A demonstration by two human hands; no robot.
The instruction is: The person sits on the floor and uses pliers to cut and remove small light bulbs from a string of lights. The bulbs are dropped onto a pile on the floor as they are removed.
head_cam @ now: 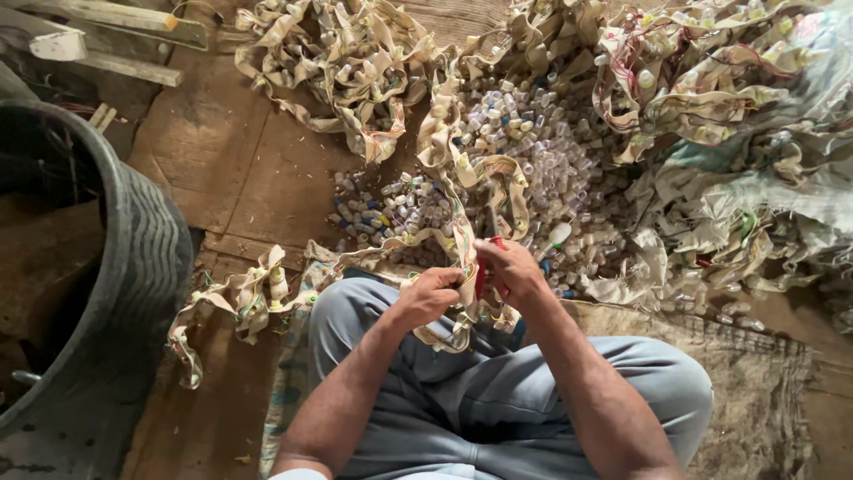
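From the head view, the tool (pixel 482 277) was mostly hidden: only red handles showed inside the right hand (pixel 511 269), fingers closed around them. The left hand (pixel 429 293) gripped one strip (pixel 462 236) rising from the lap. Caps (pixel 533 151) lay beyond counting, among heaped strips. One dark tub (pixel 133 267) stood left on a worn wooden floor (pixel 258 169).

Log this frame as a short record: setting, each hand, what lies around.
setting: person sits cross-legged on a wooden floor, grey trousers
left hand: closed grip on a beige strip studded with small bottles
right hand: closed grip on a red-handled tool, held at the strip
ahead: pile of small clear bottles
around: heaps of strips
far left: dark tub
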